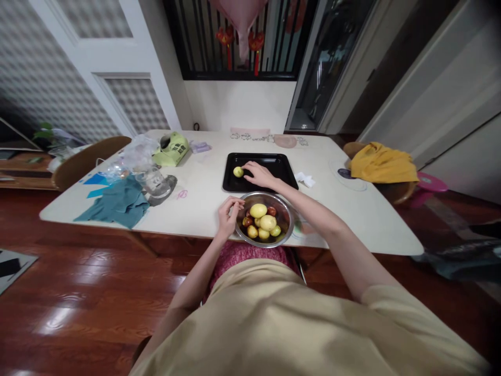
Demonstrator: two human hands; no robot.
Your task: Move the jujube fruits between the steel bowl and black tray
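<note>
At a white table [371,219] on a reddish wooden floor [90,297], I'm touching a fruit [237,172] beyond the metal bowl [287,216], right hand [259,174] half-open, left hand [227,216] narrow beside the bowl, hold unclear.

readable text: none with certainty | light-green item [171,150]: dark characters in two rows, too blurred for reading | white table [199,180]: pink scribble [182,195] and dark drawn marks [258,139], not legible as letters

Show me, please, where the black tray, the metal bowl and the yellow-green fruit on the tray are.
Black tray [280,166], head view: bare floor, right side.
Metal bowl [286,216], head view: bare inner wall, right side.
Yellow-green fruit [238,172], head view: middle of its visible surface.
</note>
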